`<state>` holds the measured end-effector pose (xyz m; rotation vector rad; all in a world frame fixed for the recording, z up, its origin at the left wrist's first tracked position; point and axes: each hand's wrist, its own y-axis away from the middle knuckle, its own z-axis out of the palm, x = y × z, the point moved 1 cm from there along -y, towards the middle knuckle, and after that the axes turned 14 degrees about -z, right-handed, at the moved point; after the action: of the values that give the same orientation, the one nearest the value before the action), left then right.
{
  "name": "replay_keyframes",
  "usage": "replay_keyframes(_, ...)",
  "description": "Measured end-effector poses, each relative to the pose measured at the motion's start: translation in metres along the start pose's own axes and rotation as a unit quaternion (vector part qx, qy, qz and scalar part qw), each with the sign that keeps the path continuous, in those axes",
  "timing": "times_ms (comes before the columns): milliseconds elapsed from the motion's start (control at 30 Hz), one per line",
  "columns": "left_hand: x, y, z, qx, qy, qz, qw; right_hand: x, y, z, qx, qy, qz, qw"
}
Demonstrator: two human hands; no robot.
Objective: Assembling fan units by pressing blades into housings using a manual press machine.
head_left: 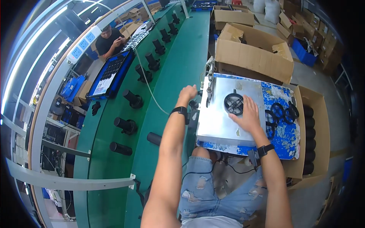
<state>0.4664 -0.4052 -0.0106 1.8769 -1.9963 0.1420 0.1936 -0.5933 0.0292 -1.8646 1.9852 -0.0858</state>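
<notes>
A round black plastic ring with inner spokes (pixel 233 104) lies on a flat metal box (pixel 216 121). Against its right side rests my right hand (pixel 249 116), fingers stretched out and thumb apart near the ring's lower edge. My left hand (pixel 188 93) is closed in a fist at the box's left side, beside a metal clamp-like fixture (pixel 210 76); whatever it grips is hidden. Several similar black rings (pixel 278 110) lie to the right on a worn blue-and-white board (pixel 281 140). Both wrists wear dark bands.
Left of me runs a green conveyor (pixel 182 53) with black cylindrical parts (pixel 127 125) standing in a row. A cardboard box (pixel 317 110) of black cylinders sits right, and an opened carton (pixel 251 53) ahead. Across the line, a person (pixel 108 41) works near a blue tray (pixel 110 76).
</notes>
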Motion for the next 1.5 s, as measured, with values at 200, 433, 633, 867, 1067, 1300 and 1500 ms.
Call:
replay_keyframes(200, -0.006, -0.007, -0.001, -0.013, 0.187, -0.107, 0.976, -0.015, -0.009, 0.002, 0.010, -0.002, -0.022, 1.000)
replay_keyframes(433, 0.022, 0.119, -0.062, 0.226, 0.295, 0.235, 0.898, 0.019, -0.018, -0.005, 0.020, -0.078, 0.057, 0.995)
replay_keyframes(633, 0.081, 0.196, -0.006, 0.004, -0.039, 0.355, 0.934, 0.003, -0.083, -0.015, -0.230, 0.184, 0.079, 0.952)
replay_keyframes(867, 0.076, 0.177, 0.024, -0.032, -0.076, 0.408, 0.909, -0.004, -0.099, -0.008, -0.330, 0.236, 0.029, 0.913)
replay_keyframes(1067, 0.080, 0.173, 0.023, -0.052, -0.048, 0.377, 0.923, 0.027, -0.091, 0.005, -0.233, 0.250, -0.001, 0.940)
replay_keyframes(1300, 0.075, 0.166, 0.055, 0.032, 0.030, 0.362, 0.931, 0.013, -0.090, -0.002, -0.202, 0.238, -0.043, 0.949)
replay_keyframes(1500, 0.000, 0.230, 0.038, 0.098, 0.358, 0.353, 0.859, 0.110, -0.034, 0.028, -0.030, -0.180, -0.024, 0.983)
